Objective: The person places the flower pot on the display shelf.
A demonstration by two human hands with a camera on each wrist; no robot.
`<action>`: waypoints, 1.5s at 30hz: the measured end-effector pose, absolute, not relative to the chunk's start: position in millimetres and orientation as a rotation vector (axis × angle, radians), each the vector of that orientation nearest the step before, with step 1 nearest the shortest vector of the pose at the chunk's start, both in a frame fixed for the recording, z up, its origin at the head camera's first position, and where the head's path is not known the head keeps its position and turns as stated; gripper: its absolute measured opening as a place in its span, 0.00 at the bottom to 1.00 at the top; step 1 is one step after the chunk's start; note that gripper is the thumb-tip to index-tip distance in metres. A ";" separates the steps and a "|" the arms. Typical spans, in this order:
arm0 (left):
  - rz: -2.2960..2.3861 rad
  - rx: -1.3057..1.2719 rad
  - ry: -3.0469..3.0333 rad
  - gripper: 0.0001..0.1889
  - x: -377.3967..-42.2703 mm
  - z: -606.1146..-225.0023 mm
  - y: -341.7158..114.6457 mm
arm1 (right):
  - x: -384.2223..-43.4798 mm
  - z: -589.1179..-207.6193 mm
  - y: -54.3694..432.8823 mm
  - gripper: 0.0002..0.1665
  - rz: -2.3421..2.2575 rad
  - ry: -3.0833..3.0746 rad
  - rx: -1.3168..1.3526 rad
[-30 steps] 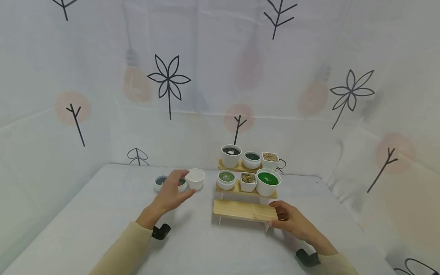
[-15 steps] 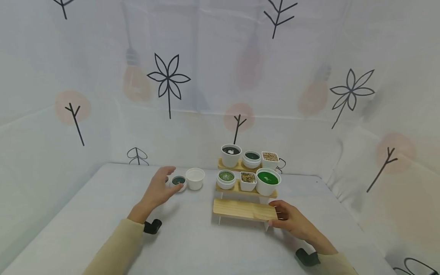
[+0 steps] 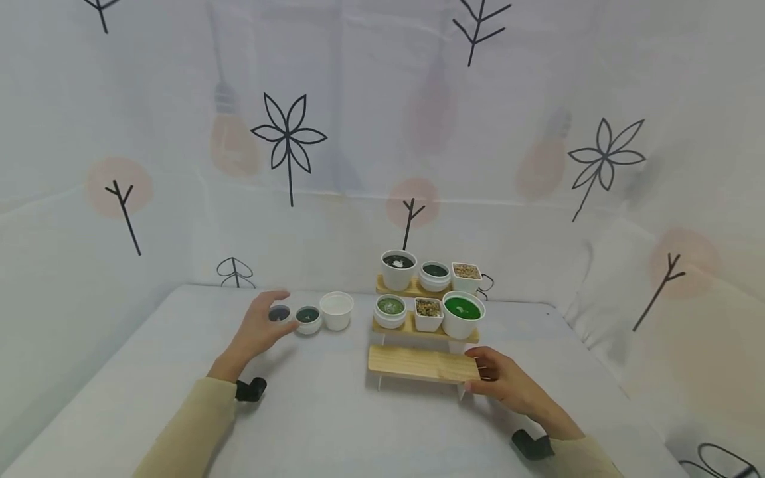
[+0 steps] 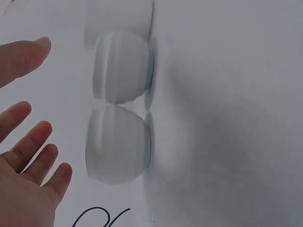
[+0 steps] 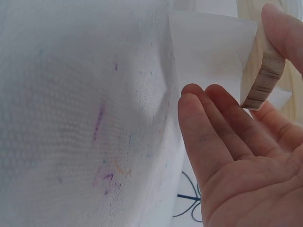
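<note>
In the head view my left hand [image 3: 259, 328] reaches toward a white cup with dark blue-grey contents [image 3: 279, 314], fingers and thumb spread around its near side. A second round cup with dark green contents [image 3: 308, 317] and a white tub [image 3: 337, 307] stand just to its right. The left wrist view shows a gap between the relaxed fingers [image 4: 35, 158] and the cups. My right hand [image 3: 505, 382] holds the right end of the lowest board of a wooden stepped stand [image 3: 418, 364], thumb at the front and index finger behind; its other fingers extend below, seen from the right wrist.
The stand's middle step [image 3: 382, 326] bears a light green cup [image 3: 391, 310], a square cup of grains [image 3: 427, 313] and a bright green tub [image 3: 463, 313]. Three more containers sit on its top step [image 3: 382, 285]. A patterned white cloth [image 3: 346, 166] hangs behind the table.
My left hand has moved left, past the white tub and the dark green cup, to the leftmost cup. The right hand stays on the board. The view has shifted slightly.
</note>
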State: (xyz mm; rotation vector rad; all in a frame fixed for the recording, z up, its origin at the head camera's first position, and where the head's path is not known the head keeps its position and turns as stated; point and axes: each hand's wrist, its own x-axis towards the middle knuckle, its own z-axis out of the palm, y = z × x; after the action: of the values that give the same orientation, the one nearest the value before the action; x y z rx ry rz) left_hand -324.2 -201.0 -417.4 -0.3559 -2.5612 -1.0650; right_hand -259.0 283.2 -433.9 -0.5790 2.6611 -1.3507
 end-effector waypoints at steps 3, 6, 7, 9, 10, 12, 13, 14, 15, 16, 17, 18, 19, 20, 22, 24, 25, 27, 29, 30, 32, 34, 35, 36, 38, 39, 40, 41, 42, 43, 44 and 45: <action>-1.093 -0.337 -2.590 0.35 -326.0 -418.1 -209.0 | -260.1 -434.5 283.2 0.34 -1.346 2.660 -0.594; -1.117 -0.315 -2.615 0.35 -329.7 -419.6 -215.8 | -261.2 -434.7 283.5 0.34 -1.345 2.663 -0.615; -1.119 -0.307 -2.625 0.35 -331.2 -420.5 -217.7 | -261.6 -434.7 283.6 0.34 -1.347 2.664 -0.621; -1.115 -0.292 -2.651 0.36 -334.5 -422.6 -221.4 | -262.1 -434.8 283.9 0.34 -1.355 2.658 -0.628; -1.113 -0.290 -2.661 0.36 -336.4 -423.7 -223.1 | -262.3 -434.7 283.9 0.34 -1.358 2.656 -0.630; -1.102 -0.282 -2.686 0.36 -339.2 -425.0 -225.7 | -262.2 -434.7 284.0 0.34 -1.367 2.648 -0.631; -1.105 -0.280 -2.693 0.36 -340.6 -425.5 -226.7 | -262.1 -434.7 284.1 0.34 -1.371 2.644 -0.631; -1.104 -0.275 -2.703 0.37 -342.1 -425.8 -227.6 | -261.9 -434.6 284.1 0.34 -1.375 2.641 -0.629; -1.103 -0.269 -2.713 0.37 -343.5 -426.0 -228.3 | -261.8 -434.7 284.0 0.34 -1.380 2.640 -0.628; -1.104 -0.261 -2.722 0.38 -345.0 -426.3 -228.9 | -261.7 -434.7 284.1 0.34 -1.380 2.639 -0.627; -1.106 -0.247 -2.734 0.39 -346.2 -426.7 -229.3 | -261.6 -434.8 284.1 0.34 -1.382 2.638 -0.625; -1.106 -0.232 -2.746 0.39 -347.7 -427.3 -229.7 | -261.4 -434.7 284.1 0.34 -1.383 2.638 -0.624; -1.105 -0.220 -2.758 0.40 -349.1 -427.9 -230.0 | -261.3 -434.7 284.1 0.34 -1.382 2.639 -0.622; -1.104 -0.208 -2.773 0.40 -350.5 -428.8 -230.2 | -261.1 -434.7 284.0 0.34 -1.385 2.637 -0.620; -1.116 -0.185 -2.797 0.41 -352.5 -430.6 -230.2 | -260.6 -434.6 283.9 0.34 -1.385 2.634 -0.616; -1.129 -0.165 -2.814 0.41 -353.7 -432.1 -230.1 | -259.9 -434.5 283.7 0.35 -1.383 2.631 -0.609; -1.136 -0.159 -2.822 0.41 -354.0 -432.8 -230.0 | -259.6 -434.5 283.6 0.35 -1.379 2.632 -0.606; -1.142 -0.153 -2.831 0.41 -354.2 -433.8 -229.9 | -259.0 -434.5 283.4 0.35 -1.374 2.634 -0.602; -1.138 -0.151 -2.834 0.41 -354.0 -434.3 -230.0 | -258.8 -434.4 283.1 0.35 -1.369 2.638 -0.601; -1.133 -0.150 -2.836 0.41 -353.8 -434.6 -230.1 | -258.7 -434.3 283.0 0.35 -1.366 2.641 -0.603; -1.129 -0.148 -2.842 0.41 -353.3 -434.9 -230.4 | -259.0 -434.4 282.9 0.35 -1.368 2.640 -0.603; -1.125 -0.139 -2.847 0.41 -353.1 -435.1 -230.3 | -259.5 -434.8 283.5 0.35 -1.370 2.639 -0.613; -1.122 -0.136 -2.849 0.41 -353.4 -435.5 -230.3 | -259.9 -435.1 283.9 0.35 -1.369 2.641 -0.619; -1.118 -0.133 -2.851 0.41 -353.8 -435.9 -230.3 | -260.1 -435.4 284.3 0.35 -1.369 2.641 -0.627; -1.109 -0.129 -2.853 0.40 -354.7 -436.4 -230.1 | -260.5 -435.6 285.1 0.35 -1.373 2.639 -0.641; -1.102 -0.132 -2.852 0.40 -355.2 -436.6 -230.0 | -260.5 -435.7 285.3 0.35 -1.373 2.640 -0.647; -1.095 -0.136 -2.853 0.40 -355.5 -436.8 -230.0 | -260.6 -435.8 285.4 0.35 -1.372 2.642 -0.648; -1.095 -0.140 -2.852 0.40 -355.6 -436.9 -229.9 | -260.6 -435.7 285.4 0.35 -1.370 2.644 -0.647; -1.095 -0.141 -2.850 0.40 -355.6 -436.6 -229.9 | -260.5 -435.5 285.2 0.35 -1.371 2.643 -0.644; -1.097 -0.143 -2.851 0.40 -355.4 -436.4 -229.7 | -260.5 -435.5 285.1 0.35 -1.371 2.644 -0.640; -1.100 -0.143 -2.851 0.40 -355.2 -436.0 -229.7 | -260.4 -435.6 285.0 0.35 -1.369 2.645 -0.634; -1.102 -0.142 -2.853 0.40 -354.9 -435.7 -229.5 | -260.4 -435.6 285.0 0.35 -1.367 2.645 -0.629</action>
State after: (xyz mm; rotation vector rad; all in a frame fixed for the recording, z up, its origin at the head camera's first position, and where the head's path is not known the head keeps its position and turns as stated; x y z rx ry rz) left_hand -354.9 -229.5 -435.7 -0.1420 -2.8530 -1.1025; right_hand -260.4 285.0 -435.6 -0.6288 2.6449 -1.3666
